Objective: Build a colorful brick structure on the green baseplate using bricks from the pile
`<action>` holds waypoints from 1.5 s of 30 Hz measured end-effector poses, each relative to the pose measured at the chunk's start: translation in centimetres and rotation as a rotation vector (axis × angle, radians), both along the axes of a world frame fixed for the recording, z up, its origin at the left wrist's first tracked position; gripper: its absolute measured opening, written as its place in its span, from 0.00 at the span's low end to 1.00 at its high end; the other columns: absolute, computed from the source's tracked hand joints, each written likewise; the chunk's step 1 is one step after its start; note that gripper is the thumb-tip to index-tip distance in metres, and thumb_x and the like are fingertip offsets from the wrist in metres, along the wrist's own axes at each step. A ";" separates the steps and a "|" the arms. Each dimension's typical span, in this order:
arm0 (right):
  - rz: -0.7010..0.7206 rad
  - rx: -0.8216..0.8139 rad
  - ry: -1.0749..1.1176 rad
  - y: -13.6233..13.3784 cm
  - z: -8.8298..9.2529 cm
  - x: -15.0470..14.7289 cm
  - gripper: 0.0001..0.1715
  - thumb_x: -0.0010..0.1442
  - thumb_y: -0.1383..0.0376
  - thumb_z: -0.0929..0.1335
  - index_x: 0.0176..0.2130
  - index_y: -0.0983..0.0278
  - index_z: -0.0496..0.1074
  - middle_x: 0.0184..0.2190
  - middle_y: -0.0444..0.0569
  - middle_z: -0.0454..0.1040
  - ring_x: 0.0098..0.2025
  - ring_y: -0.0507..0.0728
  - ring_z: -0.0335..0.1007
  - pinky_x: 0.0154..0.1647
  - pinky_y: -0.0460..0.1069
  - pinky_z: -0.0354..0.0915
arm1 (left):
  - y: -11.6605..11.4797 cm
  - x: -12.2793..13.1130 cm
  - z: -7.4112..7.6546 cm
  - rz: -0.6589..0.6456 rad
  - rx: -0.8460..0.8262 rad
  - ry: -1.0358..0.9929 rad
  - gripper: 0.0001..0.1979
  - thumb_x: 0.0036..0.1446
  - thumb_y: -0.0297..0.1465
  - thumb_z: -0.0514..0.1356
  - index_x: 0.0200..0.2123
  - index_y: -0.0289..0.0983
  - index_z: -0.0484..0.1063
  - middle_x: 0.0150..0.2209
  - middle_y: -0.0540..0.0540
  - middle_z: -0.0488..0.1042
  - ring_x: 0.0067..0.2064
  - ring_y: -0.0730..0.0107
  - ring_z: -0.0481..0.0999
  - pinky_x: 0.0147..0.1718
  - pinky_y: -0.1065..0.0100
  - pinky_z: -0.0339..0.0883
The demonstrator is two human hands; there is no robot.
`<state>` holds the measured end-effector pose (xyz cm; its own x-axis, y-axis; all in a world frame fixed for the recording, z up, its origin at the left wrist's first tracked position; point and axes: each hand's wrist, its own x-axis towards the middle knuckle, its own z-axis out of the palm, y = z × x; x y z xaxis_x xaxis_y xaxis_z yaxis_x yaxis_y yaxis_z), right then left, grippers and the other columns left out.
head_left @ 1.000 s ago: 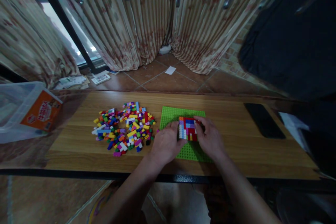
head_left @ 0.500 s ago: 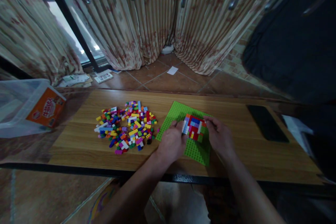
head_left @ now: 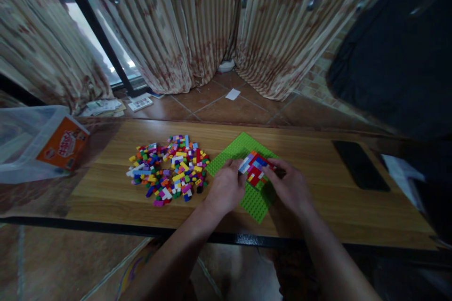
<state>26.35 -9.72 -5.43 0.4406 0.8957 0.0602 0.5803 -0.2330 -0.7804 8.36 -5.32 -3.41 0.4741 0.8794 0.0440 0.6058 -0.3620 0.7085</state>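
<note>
Between my hands is a block of joined toy bricks (head_left: 257, 169), red, blue, white and orange on top, on the green baseplate (head_left: 226, 150). My left hand (head_left: 228, 186) grips the left side of the brick block, its thumb near the white edge. On the other side, my right hand (head_left: 290, 186) has its fingers closed at the block's right edge, thumb over the top. The fingertips are partly hidden behind the block. The baseplate lies turned at an angle on the wooden table (head_left: 109, 193).
A loose pile of small coloured bricks (head_left: 180, 176) spreads left of the baseplate. Farther left stands a clear plastic box (head_left: 28, 146) with an orange label. A dark phone-like slab (head_left: 360, 165) lies at the right. Curtains (head_left: 197, 33) hang beyond the table.
The baseplate and the brick block have turned clockwise a little, and the block has shifted slightly left. My right hand has moved left, its thumb now over the block's top.
</note>
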 end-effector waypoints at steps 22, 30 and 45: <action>-0.032 -0.024 -0.113 0.1 -0.3 -0.3 0.28 0.56 0.47 0.67 0.47 0.64 0.76 0.43 0.56 0.78 0.43 0.64 0.73 0.47 0.60 0.66 | 1.2 -2.0 0.9 0.036 0.023 0.045 0.11 0.60 0.31 0.56 0.42 0.36 0.77 0.35 0.45 0.79 0.35 0.66 0.77 0.38 0.67 0.70; -0.063 0.144 -0.076 0.3 -0.2 -0.6 0.24 0.58 0.50 0.66 0.42 0.64 0.77 0.41 0.55 0.77 0.40 0.61 0.73 0.44 0.57 0.68 | 4.8 -12.6 3.4 -0.017 -0.211 0.084 0.07 0.51 0.33 0.62 0.29 0.35 0.77 0.26 0.50 0.77 0.30 0.70 0.74 0.30 0.72 0.64; -0.022 0.184 -0.066 0.3 0.0 -0.9 0.18 0.59 0.54 0.66 0.40 0.64 0.77 0.41 0.54 0.77 0.41 0.60 0.73 0.44 0.56 0.69 | 2.7 -11.2 5.0 0.143 -0.262 0.662 0.04 0.45 0.31 0.64 0.28 0.41 0.79 0.27 0.47 0.78 0.31 0.64 0.75 0.28 0.69 0.58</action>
<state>25.44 -9.41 -5.42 0.4500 0.8568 0.2517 0.6277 -0.1030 -0.7716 -2.87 -2.66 1.58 0.2077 0.8772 -0.4328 0.9665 -0.1159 0.2290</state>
